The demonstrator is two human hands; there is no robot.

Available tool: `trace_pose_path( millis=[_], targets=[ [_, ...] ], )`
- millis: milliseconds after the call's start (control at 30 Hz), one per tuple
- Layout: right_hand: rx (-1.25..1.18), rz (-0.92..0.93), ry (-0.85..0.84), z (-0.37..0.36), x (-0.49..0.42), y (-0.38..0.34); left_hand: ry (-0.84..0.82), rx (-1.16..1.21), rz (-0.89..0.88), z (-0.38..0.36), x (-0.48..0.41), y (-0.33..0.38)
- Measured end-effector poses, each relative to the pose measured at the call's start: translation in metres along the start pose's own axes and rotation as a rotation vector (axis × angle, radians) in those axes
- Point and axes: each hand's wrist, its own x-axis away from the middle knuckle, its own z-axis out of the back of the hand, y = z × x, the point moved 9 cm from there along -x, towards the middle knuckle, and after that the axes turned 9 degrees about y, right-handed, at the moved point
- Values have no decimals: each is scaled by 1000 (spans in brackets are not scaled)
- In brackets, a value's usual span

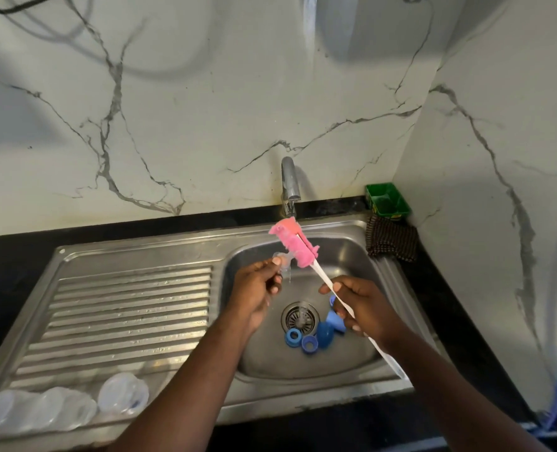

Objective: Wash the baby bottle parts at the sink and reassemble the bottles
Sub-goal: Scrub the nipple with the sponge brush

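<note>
My left hand (260, 285) pinches a clear silicone teat (283, 260) over the sink basin (345, 357), just below the tap (289, 184). My right hand (360, 305) grips the white handle of a bottle brush whose pink sponge head (292, 243) lies against the teat. On the basin floor, near the drain (300, 317), lie several blue bottle rings and caps (313, 337). Three clear bottles (58, 407) lie on the drainboard at the lower left.
The ribbed steel drainboard (123, 314) fills the left side. A green tub (387, 200) and a dark checked cloth (391, 238) sit on the black counter at the back right corner. Marble walls close in behind and to the right.
</note>
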Motion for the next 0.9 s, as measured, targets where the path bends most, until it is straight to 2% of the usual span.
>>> trace_pose_path(
  millis=[100,200,367,533,633,800,900],
  targets=[
    [-1,35,-6,-4,-5,0,-28,133,98,-10,8,-5],
    [-4,51,-36,-2,-4,13,-12,236,116,-7,7,4],
    [117,134,57,-3,-11,-5,-45,187,146,-17,17,-9],
    [162,166,108,-1,-7,-2,-76,44,97,-20,16,-1],
    [204,191,102,1,-7,-5,-29,61,132,-19,15,-4],
    [201,190,83,-11,-1,-3,168,410,92,-10,13,2],
    [183,154,85,-16,0,-7,173,342,-13,-14,15,1]
  ],
)
